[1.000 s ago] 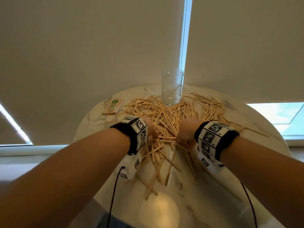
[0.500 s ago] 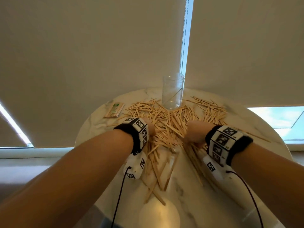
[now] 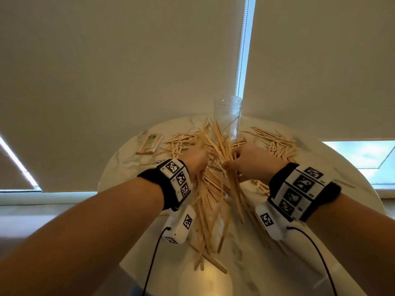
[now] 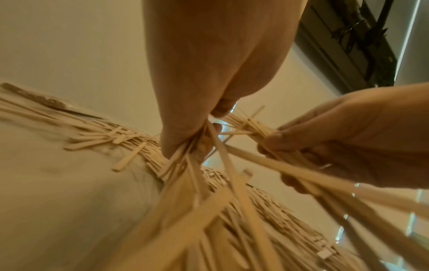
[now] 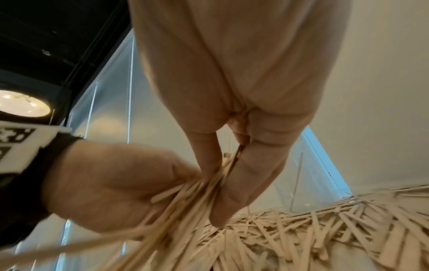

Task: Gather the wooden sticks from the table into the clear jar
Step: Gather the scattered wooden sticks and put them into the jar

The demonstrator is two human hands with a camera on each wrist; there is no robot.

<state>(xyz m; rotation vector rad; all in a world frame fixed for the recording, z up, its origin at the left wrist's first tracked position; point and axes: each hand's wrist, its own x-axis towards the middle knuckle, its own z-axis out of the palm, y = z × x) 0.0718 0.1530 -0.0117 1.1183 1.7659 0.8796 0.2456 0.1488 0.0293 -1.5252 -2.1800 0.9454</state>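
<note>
Item: wooden sticks [image 3: 215, 159], partly bunched in both hands, mid-table.

Sticks lay heaped on the round marble table [image 3: 128, 167], many still scattered; one stick leaned inside the clear jar [image 3: 227, 118], upright at the far edge. Left hand [image 3: 195, 160] and right hand [image 3: 254, 161] each clenched a bundle, lifted off the heap where a second earlier they pressed low into it; transfer to the jar judged next. A packet [image 3: 149, 144] lay far left.
</note>
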